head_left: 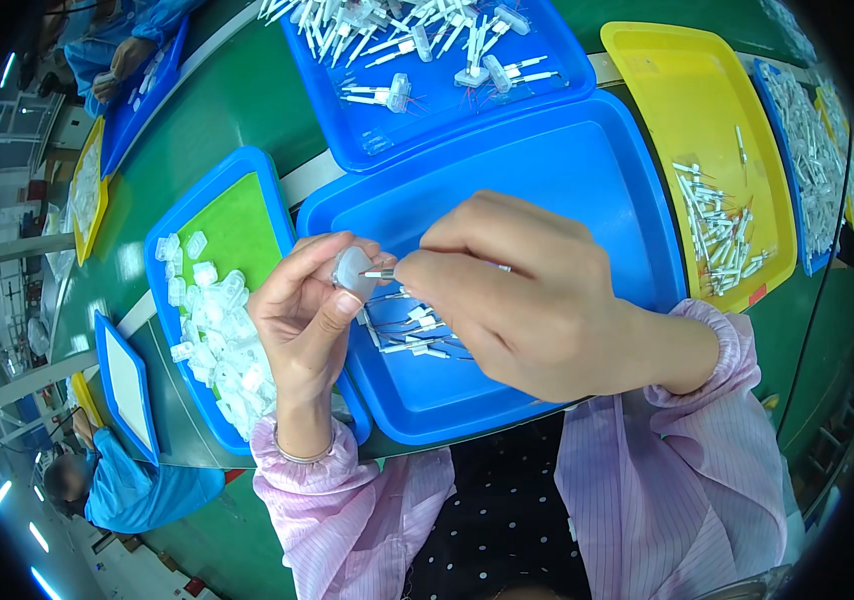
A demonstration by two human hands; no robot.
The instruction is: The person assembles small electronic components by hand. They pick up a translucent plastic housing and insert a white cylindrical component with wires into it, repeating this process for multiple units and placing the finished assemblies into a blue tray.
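My left hand pinches a rounded, translucent white plastic housing between thumb and fingers. From the right, my right hand grips a thin rod-like part with a reddish tip, which meets the face of the housing. Whether the tip goes inside cannot be seen. Both hands are above a blue tray. Several slim white parts with dark wires lie in this tray, partly hidden under my right hand.
At left, a blue tray with a green bottom holds a pile of clear plastic housings. A far blue tray carries wired assemblies. On the right, a yellow tray contains slim white parts. Co-workers sit at left.
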